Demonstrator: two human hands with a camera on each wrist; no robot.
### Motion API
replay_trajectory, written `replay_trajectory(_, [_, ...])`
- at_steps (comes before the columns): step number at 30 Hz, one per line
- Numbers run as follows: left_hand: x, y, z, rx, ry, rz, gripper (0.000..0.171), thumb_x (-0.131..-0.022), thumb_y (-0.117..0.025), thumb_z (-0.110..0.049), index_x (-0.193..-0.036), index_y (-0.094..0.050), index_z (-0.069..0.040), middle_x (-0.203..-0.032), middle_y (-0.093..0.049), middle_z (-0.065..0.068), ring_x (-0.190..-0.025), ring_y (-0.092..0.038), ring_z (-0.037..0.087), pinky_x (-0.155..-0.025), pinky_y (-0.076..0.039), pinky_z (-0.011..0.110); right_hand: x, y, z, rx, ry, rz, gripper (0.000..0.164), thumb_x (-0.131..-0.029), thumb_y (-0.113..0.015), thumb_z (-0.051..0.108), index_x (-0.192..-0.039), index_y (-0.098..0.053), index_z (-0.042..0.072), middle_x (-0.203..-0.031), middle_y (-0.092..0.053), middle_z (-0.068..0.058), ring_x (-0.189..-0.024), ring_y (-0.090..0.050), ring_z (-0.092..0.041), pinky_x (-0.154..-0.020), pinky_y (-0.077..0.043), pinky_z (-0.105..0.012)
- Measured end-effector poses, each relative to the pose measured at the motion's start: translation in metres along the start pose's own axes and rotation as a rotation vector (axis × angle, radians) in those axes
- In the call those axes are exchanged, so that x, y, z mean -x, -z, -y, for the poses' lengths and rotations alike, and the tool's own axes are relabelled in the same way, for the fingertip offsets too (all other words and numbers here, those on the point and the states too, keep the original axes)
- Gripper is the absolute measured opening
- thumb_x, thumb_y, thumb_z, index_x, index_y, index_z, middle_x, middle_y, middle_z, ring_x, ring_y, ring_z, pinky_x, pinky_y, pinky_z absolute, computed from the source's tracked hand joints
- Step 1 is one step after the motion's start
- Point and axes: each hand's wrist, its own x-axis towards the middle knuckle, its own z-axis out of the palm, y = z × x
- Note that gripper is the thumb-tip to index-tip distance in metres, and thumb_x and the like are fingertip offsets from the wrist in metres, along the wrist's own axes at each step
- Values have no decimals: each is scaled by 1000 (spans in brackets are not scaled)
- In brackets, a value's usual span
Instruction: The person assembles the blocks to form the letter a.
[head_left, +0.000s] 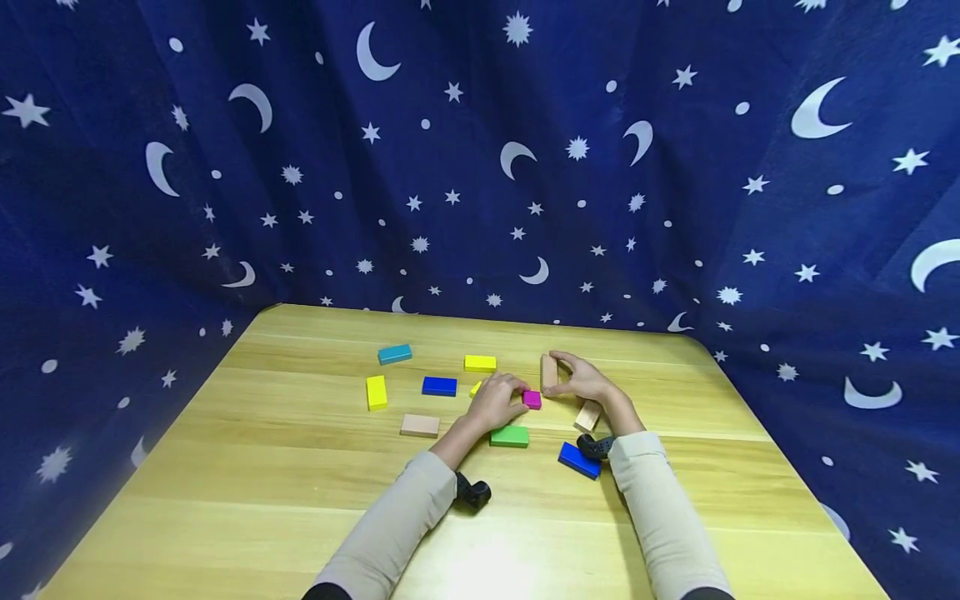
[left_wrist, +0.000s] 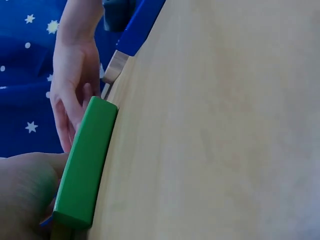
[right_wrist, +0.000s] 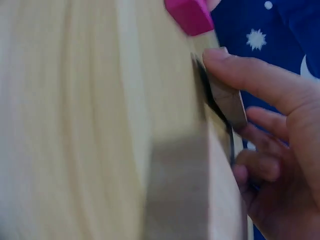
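Observation:
Near the middle of the table, my left hand [head_left: 497, 402] pinches a magenta block [head_left: 532, 400] between thumb and fingers. Just right of it, my right hand [head_left: 583, 379] grips a plain wooden block [head_left: 549, 374], thumb at its near end and fingers at the far end. The right wrist view shows this wooden block [right_wrist: 227, 97] tilted, with a dark gap under its edge. A green block [head_left: 509, 437] lies just below my left hand, and part of a yellow block [head_left: 476, 388] peeks out behind that hand. Another plain wooden block [head_left: 588, 416] is beside my right wrist.
On the left lie a light blue block [head_left: 395, 354], a yellow block [head_left: 377, 392], a dark blue block [head_left: 439, 387] and a pale wooden block [head_left: 420, 426]. Another yellow block [head_left: 480, 363] sits farther back. A blue block [head_left: 579, 460] lies by the right wrist camera [head_left: 595, 447].

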Motion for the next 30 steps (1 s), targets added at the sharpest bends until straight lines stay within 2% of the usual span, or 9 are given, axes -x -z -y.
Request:
replay_trajectory(4, [4, 0, 1, 19, -20, -10, 34, -80, -72, -31, -109, -67, -13, -105, -64, -2, -102, -54, 16, -100, -35, 34, -4, -9, -1, 36, 13, -37, 88, -70, -81, 23, -141, -34, 1, -142, -33, -22, -131, -27, -40, -105, -23, -52])
replay_trajectory(8, [6, 2, 3, 45, -38, -7, 35, -78, -74, -31, -107, -68, -13, -102, -65, -3, -99, -55, 15, -95, -39, 32, -5, -15, 1, 64, 33, -23, 87, -72, -80, 25, -141, -34, 2, -143, -33, -21, -131, -27, -38, -106, -23, -50])
replay_trajectory(10, [8, 2, 4, 58, -44, -8, 35, -77, -75, -31, -107, -69, -14, -101, -65, -3, -98, -56, 15, -97, -38, 34, -3, -16, 3, 59, 34, -9, 83, -76, -77, 26, -142, -33, 3, -144, -32, -19, -132, -25, -38, -106, -22, -51])
replay_trajectory(15, [13, 4, 6, 76, -31, -12, 38, -74, -76, -35, -106, -69, -15, -100, -65, -3, -93, -57, 14, -89, -43, 31, 3, -18, 4, 25, 52, -10, 69, -87, -65, 27, -143, -31, 4, -145, -31, -18, -133, -23, -39, -105, -20, -55])
replay_trajectory(17, [14, 4, 7, 87, -22, -12, 39, -74, -76, -37, -106, -69, -14, -97, -65, -4, -90, -56, 13, -81, -44, 27, 2, -18, 2, 6, 69, -11, 66, -89, -63, 25, -143, -31, 3, -145, -31, -18, -133, -22, -39, -105, -20, -55])
replay_trajectory(23, [16, 5, 6, 114, -9, -30, 36, -75, -77, -33, -104, -70, -13, -94, -66, -3, -87, -56, 13, -76, -45, 25, 1, -22, 0, -12, 96, 0, 64, -89, -63, 23, -142, -34, 4, -145, -32, -16, -133, -23, -37, -106, -21, -53])
replay_trajectory(30, [15, 3, 3, 105, 14, -58, 34, -75, -77, -31, -103, -70, -14, -95, -67, -2, -88, -57, 13, -78, -46, 26, 2, -23, 6, 70, 96, 5, 63, -89, -62, 25, -143, -35, 6, -145, -33, -13, -133, -25, -35, -106, -21, -51])
